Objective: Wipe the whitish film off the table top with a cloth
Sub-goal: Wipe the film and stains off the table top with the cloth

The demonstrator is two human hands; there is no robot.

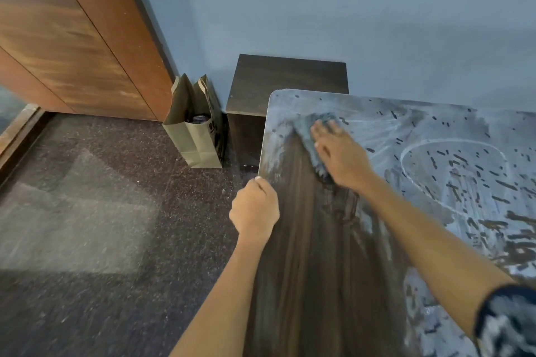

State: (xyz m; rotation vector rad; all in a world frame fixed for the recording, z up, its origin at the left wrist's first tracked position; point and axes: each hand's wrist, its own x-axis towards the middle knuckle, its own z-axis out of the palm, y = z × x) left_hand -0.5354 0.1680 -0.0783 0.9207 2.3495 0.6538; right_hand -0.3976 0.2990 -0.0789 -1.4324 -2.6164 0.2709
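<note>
The left hand (255, 209) is gripping the counter (316, 255) by its left edge, fingers curled. At one o'clock the right hand (338, 151), fingers spread, is pressing the cloth (309, 136) near the far-left corner. Film (452, 153) is covering the right side. A bag (194, 130) and a cabinet (287, 78) are standing beyond.

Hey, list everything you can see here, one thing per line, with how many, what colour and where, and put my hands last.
table top: one, dark wood grain, right half of view; wiped strip along its left edge
whitish film: covers the far and right parts of the table top
cloth: one, grey-blue, near the table's far left corner
paper bag: one, brown, upright on the floor in the corner
small cabinet: one, dark brown, against the blue wall behind the table
wooden panels: reddish brown, upper left
left hand: grips the table's left edge
right hand: presses flat on the cloth
</note>
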